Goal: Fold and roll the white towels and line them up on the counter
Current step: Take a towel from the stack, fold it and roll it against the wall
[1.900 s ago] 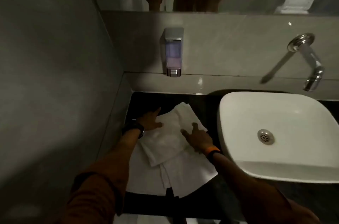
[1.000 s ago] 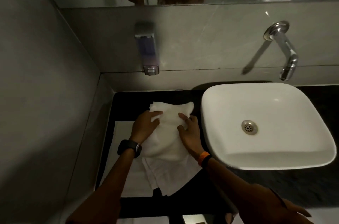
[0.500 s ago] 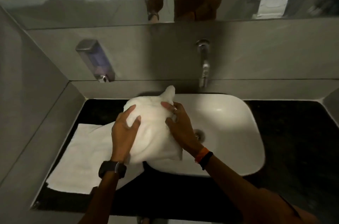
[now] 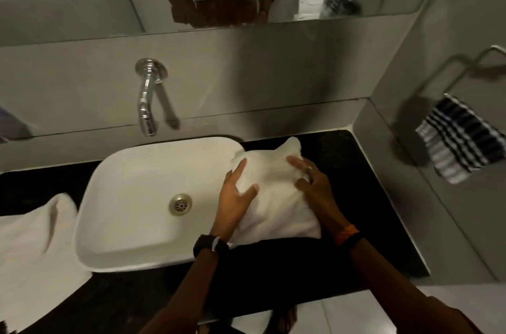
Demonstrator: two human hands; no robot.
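Grey-tiled bathroom; black stone counter (image 4: 377,196) across the lower frame, grey walls closing it in at back and right.

Item: white folded terry towel (image 4: 276,196), centre right of the frame, partly over the right rim of the white rectangular ceramic basin (image 4: 131,210) and partly over the counter. My left hand (image 4: 235,196) grips its left side, fingers spread, thumb on top. My right hand (image 4: 312,183) grips its right side, fingers bent onto the cloth, ring on one finger. Both hands closed on the towel.

Item: second white towel (image 4: 30,246), lower left, spread on the counter beside the basin.

Item: chrome wall spout (image 4: 146,98), upper left of centre.

Item: striped dark-and-white cloth (image 4: 462,139) on a metal rail, right edge.

Writing: none legible.

Room: bare counter right of and below the held towel.
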